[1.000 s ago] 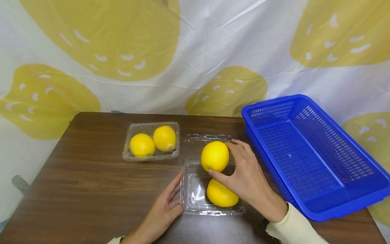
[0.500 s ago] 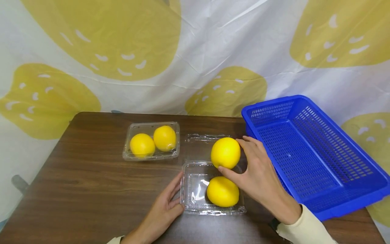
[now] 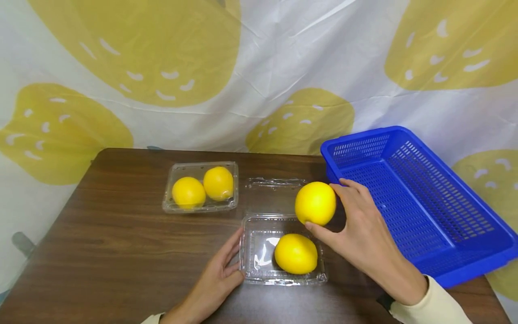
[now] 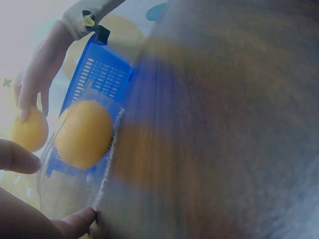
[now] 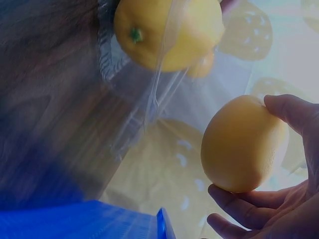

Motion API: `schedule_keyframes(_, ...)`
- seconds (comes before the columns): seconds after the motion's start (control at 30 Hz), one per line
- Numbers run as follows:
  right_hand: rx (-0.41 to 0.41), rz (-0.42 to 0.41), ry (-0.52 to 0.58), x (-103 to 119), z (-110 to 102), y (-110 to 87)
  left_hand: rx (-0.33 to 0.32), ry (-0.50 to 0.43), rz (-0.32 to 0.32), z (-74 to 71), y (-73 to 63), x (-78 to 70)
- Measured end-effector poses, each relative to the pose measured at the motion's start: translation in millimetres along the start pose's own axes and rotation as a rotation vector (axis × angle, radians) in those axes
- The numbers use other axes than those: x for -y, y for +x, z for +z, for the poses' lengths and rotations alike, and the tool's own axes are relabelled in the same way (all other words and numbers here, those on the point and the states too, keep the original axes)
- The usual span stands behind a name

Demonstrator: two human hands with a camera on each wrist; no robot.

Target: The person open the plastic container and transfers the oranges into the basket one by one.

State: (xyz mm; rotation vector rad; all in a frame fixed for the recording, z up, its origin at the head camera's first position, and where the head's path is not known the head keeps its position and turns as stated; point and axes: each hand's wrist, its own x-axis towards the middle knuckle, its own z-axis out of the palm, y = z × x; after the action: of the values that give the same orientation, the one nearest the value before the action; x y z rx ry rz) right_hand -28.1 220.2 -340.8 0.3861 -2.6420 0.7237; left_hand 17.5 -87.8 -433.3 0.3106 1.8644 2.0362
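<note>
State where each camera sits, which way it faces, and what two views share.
Head: on the head, facing forward and down at the table; left hand, right hand and sleeves show.
Left wrist: worn there, facing across the open clear container; left hand partly shows, right hand beyond.
Right wrist: worn there, facing the held yellow fruit; right hand partly shows.
Shared: both wrist views include that fruit and the blue basket.

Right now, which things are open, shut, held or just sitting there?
Near box: open, lid swung back.
Far box: looks closed.
Held fruit: up in the air.
Near fruit: sitting in the near box.
Two far fruits: sitting in the far box.
Basket: right way up.
Left hand: holding the near box.
Right hand: holding up a fruit.
</note>
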Motion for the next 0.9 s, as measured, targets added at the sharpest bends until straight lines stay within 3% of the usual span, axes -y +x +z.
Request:
schedule_keyframes(0.47,-0.044,-0.046,-0.048,-9,-30,1.3,0.002,0.001,-0.007,-0.6,0.0,-0.3)
schedule_keyframes(0.9,-0.022,-0.064,-0.094,-12,-47,4.6,0.005,-0.007,-0.001,-0.9,0.2,0.6)
